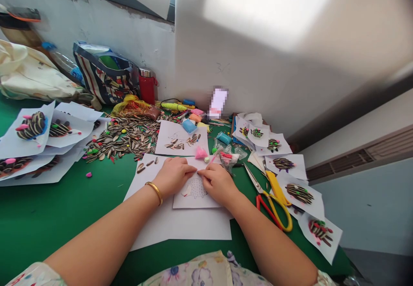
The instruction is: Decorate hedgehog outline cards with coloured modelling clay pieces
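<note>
My left hand, with a gold bangle at its wrist, bends its fingers together over the upper left of a small white sheet. My right hand faces it from the other side, thumb and forefinger pinched close to the left fingertips. Anything between the fingers is too small to make out. Below them on the sheet is a hedgehog drawing with a dotted body. A thin pink stick shows just beyond the right fingers; whether it is held I cannot tell. Larger white paper lies underneath, with several sunflower seeds on it.
A heap of striped seeds lies at the back left. Yellow-handled scissors and a yellow cutter lie right. Seed-covered hedgehog cards line the right edge; more cards are stacked left. Pink clay sits ahead.
</note>
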